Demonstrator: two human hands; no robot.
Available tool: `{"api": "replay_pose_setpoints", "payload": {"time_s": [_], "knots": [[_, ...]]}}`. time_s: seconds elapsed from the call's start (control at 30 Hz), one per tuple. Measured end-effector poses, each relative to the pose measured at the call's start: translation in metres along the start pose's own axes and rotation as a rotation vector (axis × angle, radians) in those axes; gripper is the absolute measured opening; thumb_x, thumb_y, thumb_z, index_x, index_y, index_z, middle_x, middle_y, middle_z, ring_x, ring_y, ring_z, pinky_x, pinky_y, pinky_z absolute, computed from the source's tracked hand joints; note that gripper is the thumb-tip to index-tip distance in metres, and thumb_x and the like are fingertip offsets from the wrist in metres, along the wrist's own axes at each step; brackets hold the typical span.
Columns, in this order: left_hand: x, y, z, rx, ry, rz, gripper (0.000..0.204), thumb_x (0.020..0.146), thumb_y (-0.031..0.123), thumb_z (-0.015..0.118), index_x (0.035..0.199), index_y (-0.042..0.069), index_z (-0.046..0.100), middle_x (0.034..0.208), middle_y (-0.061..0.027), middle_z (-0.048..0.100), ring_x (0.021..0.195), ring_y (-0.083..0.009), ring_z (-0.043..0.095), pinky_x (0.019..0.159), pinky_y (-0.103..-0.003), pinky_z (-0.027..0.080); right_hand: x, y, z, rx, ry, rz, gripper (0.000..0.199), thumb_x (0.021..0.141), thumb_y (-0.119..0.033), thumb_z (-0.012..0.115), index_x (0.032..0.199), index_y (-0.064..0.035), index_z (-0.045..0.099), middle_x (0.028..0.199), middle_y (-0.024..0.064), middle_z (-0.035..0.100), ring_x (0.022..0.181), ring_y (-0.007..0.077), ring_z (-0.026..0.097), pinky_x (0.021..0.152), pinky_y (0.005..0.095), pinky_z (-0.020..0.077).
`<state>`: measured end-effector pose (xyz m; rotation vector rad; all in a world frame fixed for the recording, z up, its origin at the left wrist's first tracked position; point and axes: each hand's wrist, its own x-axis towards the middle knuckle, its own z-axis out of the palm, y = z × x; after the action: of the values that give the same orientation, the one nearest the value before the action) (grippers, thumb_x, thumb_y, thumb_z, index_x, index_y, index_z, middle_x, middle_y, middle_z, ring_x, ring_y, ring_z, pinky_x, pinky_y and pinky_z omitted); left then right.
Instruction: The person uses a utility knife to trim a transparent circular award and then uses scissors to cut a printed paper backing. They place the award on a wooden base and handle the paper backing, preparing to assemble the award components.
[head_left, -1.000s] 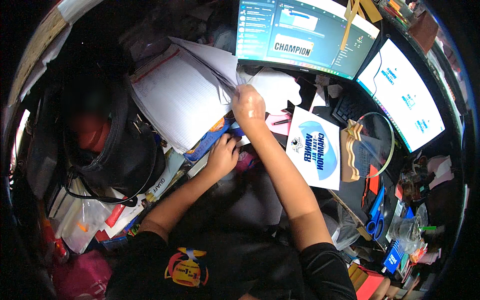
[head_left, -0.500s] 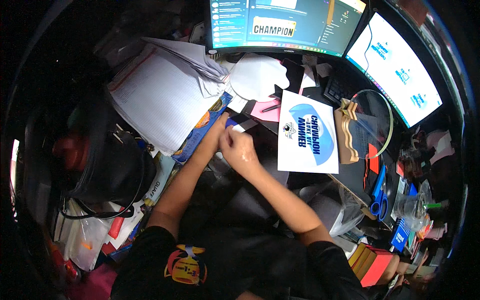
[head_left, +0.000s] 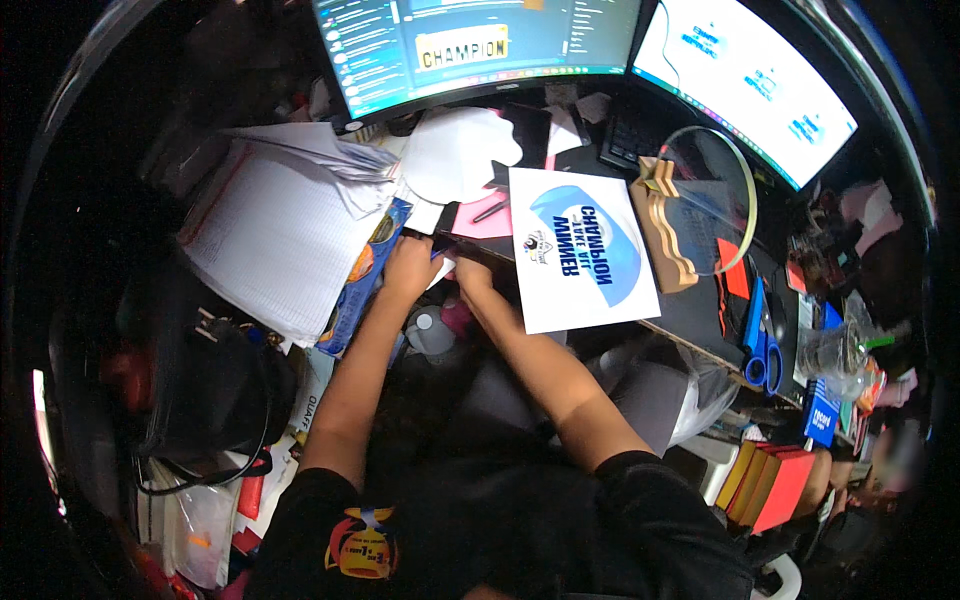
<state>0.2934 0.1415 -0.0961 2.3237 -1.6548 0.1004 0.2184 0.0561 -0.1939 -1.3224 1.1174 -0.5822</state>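
Left of the printed sheet (head_left: pixel 582 252), left hand (head_left: pixel 409 266) and right hand (head_left: pixel 471 271) flank white slip (head_left: pixel 442 270), presumably steadying; grip hidden, cannot tell.

Blue packet (head_left: pixel 357 290): long, with an orange-and-yellow picture on its face; it slants from lower left to upper right, its left part covered. White slip (head_left: pixel 441 271): small, pale, tilted, partly hidden, lying just right of the blue packet, apart from it. Small blue item (head_left: pixel 437 256): also right of the blue packet, mostly concealed; kind not determinable.
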Motion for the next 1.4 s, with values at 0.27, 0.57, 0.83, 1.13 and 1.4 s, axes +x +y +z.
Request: {"api": "replay_pose_setpoints", "payload": {"time_s": [0.27,0.57,0.83,1.13,1.4], "knots": [[0.017,-0.012,0.034,0.064,-0.013,0.151,0.020,0.075,0.022,0.064,0.072,0.003,0.068,0.068,-0.0177,0.065,0.063,-0.0350,0.064,0.065,-0.047,0.050,-0.010,-0.001,-0.008,-0.822,-0.035,-0.277,0.027,0.087,-0.020,0.056,0.095,0.0029,0.066,0.097,0.0237,0.065,0.085,0.0335,0.066,0.063,0.0435,0.0550],[0.018,-0.016,0.038,0.169,-0.057,0.175,0.022,0.081,0.022,0.060,0.069,0.006,0.069,0.068,-0.0170,0.065,0.061,-0.0336,0.065,0.060,-0.046,0.052,-0.128,-0.007,-0.113,0.592,0.045,0.090,0.037,0.091,-0.011,0.058,0.123,0.0046,0.048,0.109,0.0168,0.058,0.079,0.0223,0.063,0.048,0.0309,0.0576],[-0.033,0.043,0.035,-0.354,0.201,0.159,0.046,0.072,0.017,0.074,0.112,0.001,0.058,0.108,-0.0212,0.053,0.100,-0.0382,0.052,0.083,-0.047,0.046,-0.224,0.019,-0.272,0.457,-0.014,0.300,0.025,0.091,-0.006,0.059,0.114,0.0029,0.056,0.095,0.0096,0.065,0.072,0.0133,0.063,0.054,0.0262,0.0514],[-0.112,0.041,0.070,-1.073,-0.919,-0.716,0.094,0.066,0.016,0.081,0.142,-0.001,0.030,0.135,-0.0191,0.046,0.120,-0.0302,0.050,0.093,-0.038,0.046,-0.237,-0.028,-0.316,-1.244,0.125,0.130,0.052,0.078,-0.047,0.071,0.085,0.0034,0.065,0.091,0.0234,0.066,0.084,0.0410,0.064,0.071,0.0434,0.0516],[-0.131,0.079,-0.013,-0.749,-0.237,-0.220,0.043,0.090,0.001,0.048,0.133,0.006,0.046,0.113,-0.0212,0.062,0.107,-0.0344,0.059,0.093,-0.037,0.045,-0.201,-0.093,-0.242,-0.893,0.156,-1.371,0.031,0.076,-0.010,0.058,0.107,-0.0065,0.059,0.089,0.0091,0.056,0.075,0.0238,0.054,0.064,0.0361,0.0416]]}}
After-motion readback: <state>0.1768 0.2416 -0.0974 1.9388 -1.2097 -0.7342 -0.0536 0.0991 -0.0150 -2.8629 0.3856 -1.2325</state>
